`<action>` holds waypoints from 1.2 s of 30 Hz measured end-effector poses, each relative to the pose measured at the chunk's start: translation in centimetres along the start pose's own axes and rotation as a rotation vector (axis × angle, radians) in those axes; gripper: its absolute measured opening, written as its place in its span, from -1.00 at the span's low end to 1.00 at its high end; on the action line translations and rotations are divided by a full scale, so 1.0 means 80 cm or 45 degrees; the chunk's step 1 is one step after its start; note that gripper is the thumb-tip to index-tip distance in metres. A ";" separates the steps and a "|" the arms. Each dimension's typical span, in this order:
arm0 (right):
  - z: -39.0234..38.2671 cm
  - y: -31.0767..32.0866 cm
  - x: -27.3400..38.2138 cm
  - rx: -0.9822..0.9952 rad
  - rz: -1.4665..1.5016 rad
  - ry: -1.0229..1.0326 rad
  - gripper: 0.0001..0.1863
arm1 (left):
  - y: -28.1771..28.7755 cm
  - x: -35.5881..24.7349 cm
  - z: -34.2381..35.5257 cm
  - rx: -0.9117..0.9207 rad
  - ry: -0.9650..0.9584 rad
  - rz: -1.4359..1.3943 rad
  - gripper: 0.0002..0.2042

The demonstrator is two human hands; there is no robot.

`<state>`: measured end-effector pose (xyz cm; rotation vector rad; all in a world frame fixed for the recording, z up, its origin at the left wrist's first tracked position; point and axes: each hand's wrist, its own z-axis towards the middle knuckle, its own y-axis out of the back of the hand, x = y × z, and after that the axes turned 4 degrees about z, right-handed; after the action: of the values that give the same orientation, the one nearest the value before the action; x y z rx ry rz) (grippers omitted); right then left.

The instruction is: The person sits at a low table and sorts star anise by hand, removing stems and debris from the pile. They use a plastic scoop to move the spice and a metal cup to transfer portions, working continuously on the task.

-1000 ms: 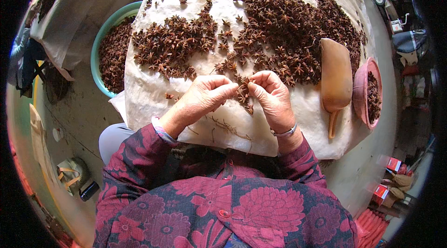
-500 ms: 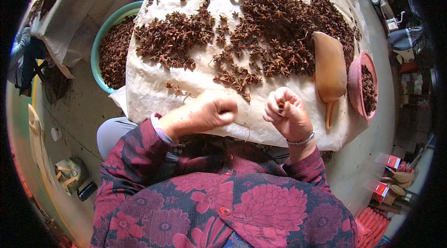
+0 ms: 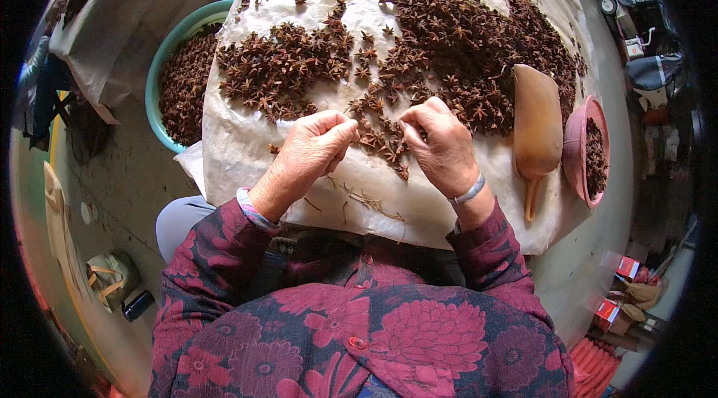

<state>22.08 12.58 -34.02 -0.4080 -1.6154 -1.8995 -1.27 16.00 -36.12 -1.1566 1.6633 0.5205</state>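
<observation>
Dried star anise (image 3: 464,39) lies in a large heap across the far right of a white cloth (image 3: 479,166), with a smaller pile (image 3: 288,62) to the left. My left hand (image 3: 310,155) is closed in a pinch at the near edge of the scattered pods; what it holds, if anything, is hidden. Opposite it, my right hand (image 3: 443,145) also pinches its thumb and fingers together beside the loose pods, and I cannot make out what is between them. A few thin dry stems (image 3: 370,202) lie on the cloth nearer to me.
To the right, a tan plastic scoop (image 3: 537,125) rests with its handle toward me. Beside it a pink bowl (image 3: 574,147) holds dark pieces. On the left stands a teal basin (image 3: 152,84) filled with brown pieces. A bag (image 3: 112,278) sits on the floor at lower left.
Both hands have moved away from my body to the scattered star anise. More stems now show on the cloth where my left hand was.
</observation>
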 end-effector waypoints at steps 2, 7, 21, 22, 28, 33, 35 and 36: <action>0.016 -0.012 -0.003 0.041 -0.128 0.079 -0.94 | 0.002 0.003 0.003 -0.065 0.040 -0.107 -0.76; 0.029 -0.029 -0.014 0.210 -0.403 0.123 -0.92 | 0.006 0.006 0.000 -0.063 0.023 -0.139 -0.77; 0.017 -0.011 0.045 0.176 0.344 0.222 -0.89 | -0.003 0.009 -0.011 0.146 -0.061 -0.234 -0.59; 0.012 -0.017 0.051 0.137 0.272 0.208 -0.89 | -0.004 0.010 -0.009 0.266 -0.121 -0.218 -0.61; -0.024 -0.055 0.078 -0.120 0.409 0.072 -0.91 | -0.031 0.022 -0.020 -0.449 -1.062 0.806 -0.75; -0.021 -0.031 0.072 0.567 0.802 -0.096 -0.90 | 0.002 0.005 -0.012 -0.624 -0.768 0.441 -0.52; -0.003 -0.016 0.058 0.607 0.530 0.079 -0.92 | 0.019 -0.004 -0.003 -0.598 -0.589 -0.025 -0.35; 0.009 -0.019 0.053 0.456 0.315 0.163 -0.89 | 0.027 -0.008 -0.002 -0.569 -0.487 -0.222 -0.34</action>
<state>17.78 12.37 -32.56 -0.3108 -1.6896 -1.3922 -3.23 17.15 -35.88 -1.4020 1.1348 0.9678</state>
